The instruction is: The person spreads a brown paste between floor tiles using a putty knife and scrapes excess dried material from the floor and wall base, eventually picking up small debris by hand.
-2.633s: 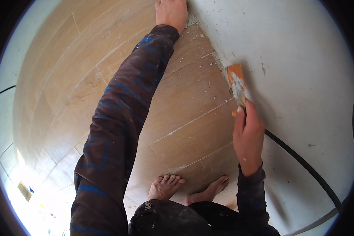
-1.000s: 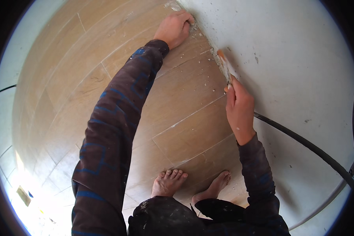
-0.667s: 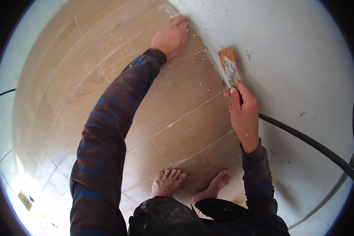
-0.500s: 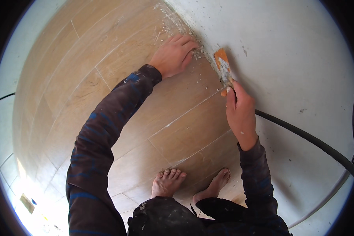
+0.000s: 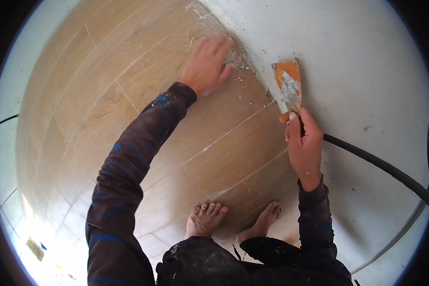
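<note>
My right hand grips a putty knife by its handle. The knife's broad blade is orange with white plaster smeared on it, and it points away from me in front of the white wall. Over the floor at the wall's foot is my left hand, its fingers stretched out and blurred by motion, with nothing visible in it. Next to its fingertips, crumbly plaster debris lies along the joint between wall and floor. I cannot tell whether the fingers touch the floor.
Wood-look floor tiles with pale joints spread under my bare feet. The white wall rises on the right. A black hose runs rightward from beside my right hand, and a grey cable curves below it.
My right hand has moved right and slightly nearer with the putty knife, whose blade now shows more face-on. My left hand has shifted slightly left and its fingers have straightened.
</note>
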{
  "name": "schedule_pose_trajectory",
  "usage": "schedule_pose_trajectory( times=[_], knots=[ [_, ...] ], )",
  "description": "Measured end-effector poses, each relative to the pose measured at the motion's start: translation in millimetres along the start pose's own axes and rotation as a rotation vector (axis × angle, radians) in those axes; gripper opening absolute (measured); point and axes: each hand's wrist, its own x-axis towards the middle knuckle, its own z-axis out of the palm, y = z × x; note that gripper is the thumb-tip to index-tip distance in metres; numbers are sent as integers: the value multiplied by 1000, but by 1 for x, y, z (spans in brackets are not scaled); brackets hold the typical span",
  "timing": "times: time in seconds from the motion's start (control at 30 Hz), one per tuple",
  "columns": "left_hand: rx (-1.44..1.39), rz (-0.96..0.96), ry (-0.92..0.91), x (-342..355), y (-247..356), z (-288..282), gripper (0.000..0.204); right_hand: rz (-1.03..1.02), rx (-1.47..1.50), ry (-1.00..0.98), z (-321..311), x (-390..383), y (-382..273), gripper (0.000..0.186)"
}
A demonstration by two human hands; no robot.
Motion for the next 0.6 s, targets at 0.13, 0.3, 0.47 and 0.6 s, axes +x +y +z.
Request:
schedule_pose_trajectory(
  times=[0.13, 0.3, 0.47, 0.6],
  knots=[
    [178, -250, 224, 18, -18, 2, 70, 20, 103, 41, -10, -20, 5, 26],
    [127, -121, 133, 28, 3, 23, 70, 44, 109, 58, -21, -33, 17, 27],
    [109, -22, 24, 1, 29, 23, 66, 35, 101, 69, -20, -40, 21, 27],
    [20, -112, 1, -13, 96, 63, 65, 48, 126, 104, -22, -45, 14, 26]
  ],
)
